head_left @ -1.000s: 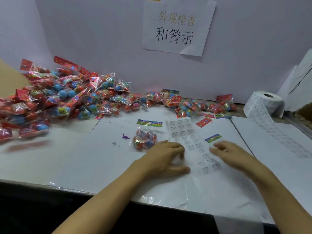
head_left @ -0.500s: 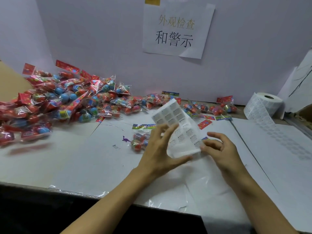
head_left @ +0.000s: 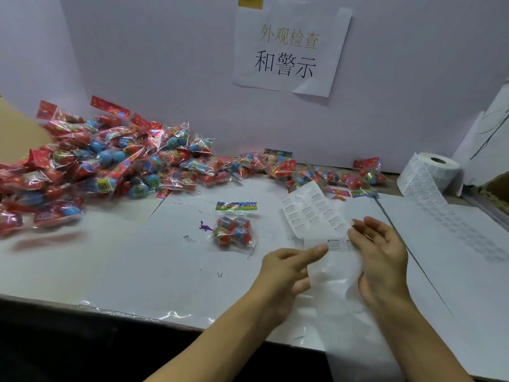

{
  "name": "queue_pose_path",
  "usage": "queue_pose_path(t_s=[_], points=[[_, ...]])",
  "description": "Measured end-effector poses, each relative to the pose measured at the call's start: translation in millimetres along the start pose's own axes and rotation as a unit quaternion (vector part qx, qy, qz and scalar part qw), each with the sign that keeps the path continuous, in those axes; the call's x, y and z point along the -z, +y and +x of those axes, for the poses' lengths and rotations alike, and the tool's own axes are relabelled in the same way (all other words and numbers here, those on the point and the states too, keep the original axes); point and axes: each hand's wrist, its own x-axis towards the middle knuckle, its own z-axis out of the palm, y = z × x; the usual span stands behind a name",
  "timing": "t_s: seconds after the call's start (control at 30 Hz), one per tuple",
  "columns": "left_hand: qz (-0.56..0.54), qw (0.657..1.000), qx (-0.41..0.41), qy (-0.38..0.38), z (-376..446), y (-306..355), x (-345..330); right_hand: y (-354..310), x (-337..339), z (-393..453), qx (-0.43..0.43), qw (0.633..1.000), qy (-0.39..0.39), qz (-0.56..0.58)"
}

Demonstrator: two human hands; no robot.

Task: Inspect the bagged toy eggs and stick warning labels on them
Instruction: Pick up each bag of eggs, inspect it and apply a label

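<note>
Since half a second earlier, the label sheet (head_left: pixel 316 216) had swung from in front of the left hand over to the right, and its lower, peeled part now hung down between the two hands.

The tabletop (head_left: pixel 110 271), covered in white paper, carried everything. Its biggest load was the pile of bagged toy eggs (head_left: pixel 110 166), heaped far left of the label sheet and trailing along the back wall. A label roll (head_left: pixel 429 172) stood well to the right of the sheet, its tail running toward the near edge. One single bag of eggs (head_left: pixel 234 230) lay just left of the sheet, apart from the pile, with a small purple dinosaur (head_left: pixel 205 226) beside it.

The left hand (head_left: pixel 286 268) pinched the sheet's lower left edge between thumb and fingers. The right hand (head_left: pixel 382 252) steadied the right edge, fingers loosely curved; whether it truly gripped the sheet I could not tell.

The step in hand looked like peeling one warning label. Doing it well would mean bending the backing sharply so a corner lifts, taking only that one label, keeping fingertips off the glue, then pressing it flat on the single bag, clear of creases.
</note>
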Motion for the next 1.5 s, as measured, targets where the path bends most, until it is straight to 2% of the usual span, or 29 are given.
queue_pose_path(t_s=[0.07,0.13,0.23,0.3,0.37,0.8,1.03,1.2,1.33,1.43,1.5], points=[[0.023,1.0,-0.019,-0.01,-2,-5,-4,1,1,-4,0.053,0.996,-0.021,-0.074],[0.035,0.998,-0.049,0.006,0,-8,-5,-2,6,-10,0.19,0.958,-0.03,-0.213],[0.065,0.994,-0.089,0.01,2,-12,1,-11,19,-17,0.437,0.82,-0.081,-0.361],[0.084,0.989,-0.119,0.002,3,-13,6,-16,25,-21,0.483,0.758,-0.171,-0.403],[0.103,0.984,-0.147,-0.015,3,-13,9,-17,28,-23,0.457,0.734,-0.231,-0.446],[0.272,0.937,-0.207,-0.073,2,-15,27,-27,27,-19,0.378,0.72,-0.354,-0.463],[0.254,0.94,-0.213,-0.086,3,-18,30,-27,25,-19,0.308,0.752,-0.366,-0.453],[0.26,0.938,-0.214,-0.087,0,-21,30,-28,25,-20,0.317,0.753,-0.364,-0.448],[0.291,0.933,-0.199,-0.069,-1,-20,31,-26,31,-10,0.34,0.754,-0.308,-0.47],[0.313,0.927,-0.196,-0.061,-3,-19,29,-32,38,5,0.367,0.781,-0.199,-0.465],[0.362,0.909,-0.2,-0.047,-5,-16,26,-40,42,14,0.39,0.79,-0.117,-0.458]])
